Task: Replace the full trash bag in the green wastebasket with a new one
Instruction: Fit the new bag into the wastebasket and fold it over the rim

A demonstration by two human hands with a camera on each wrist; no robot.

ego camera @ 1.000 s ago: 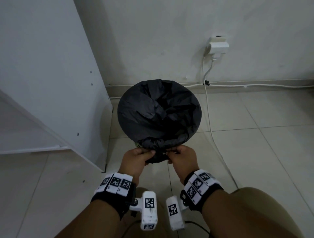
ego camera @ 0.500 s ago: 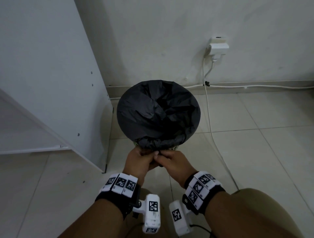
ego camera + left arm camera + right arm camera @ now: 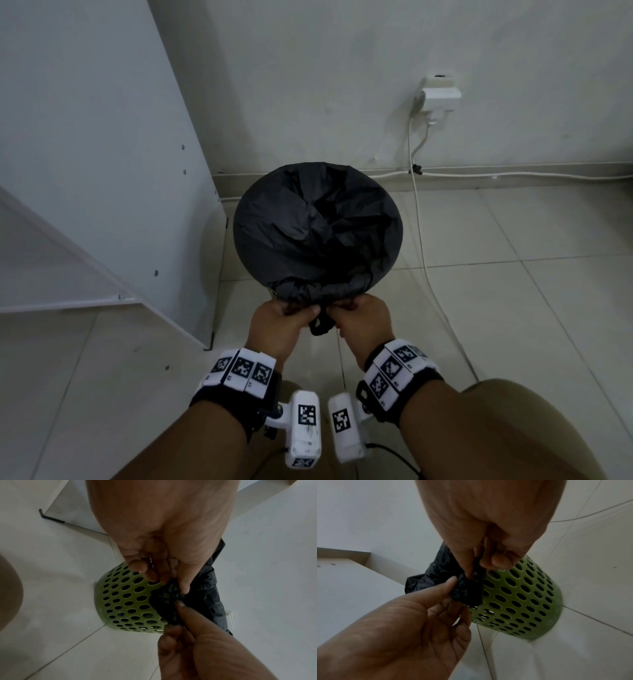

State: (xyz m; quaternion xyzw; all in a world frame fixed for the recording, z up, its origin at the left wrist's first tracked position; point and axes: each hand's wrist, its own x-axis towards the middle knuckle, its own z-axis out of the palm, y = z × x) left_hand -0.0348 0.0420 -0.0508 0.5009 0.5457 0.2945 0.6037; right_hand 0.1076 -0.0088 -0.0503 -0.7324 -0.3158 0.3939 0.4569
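Note:
A black trash bag [image 3: 318, 233] is stretched over the mouth of the green perforated wastebasket [image 3: 123, 599] on the tiled floor. The excess plastic is bunched into a dark wad [image 3: 465, 592] at the near rim, and a short loop of it [image 3: 322, 325] hangs between my hands. My left hand [image 3: 284, 318] pinches the wad from the left with thumb and fingers [image 3: 183, 586]. My right hand [image 3: 359, 317] pinches it from the right [image 3: 481, 563]. Most of the basket is hidden under the bag in the head view.
A white cabinet panel [image 3: 120, 171] stands just left of the basket. On the wall behind is a socket with a plug [image 3: 440, 96]; its white cable [image 3: 424, 257] runs down across the floor on the basket's right. My knee [image 3: 513, 428] is at bottom right.
My hands met at the bag's near edge half a second ago. Now they sit slightly apart again, with a twisted loop of bag hanging between them.

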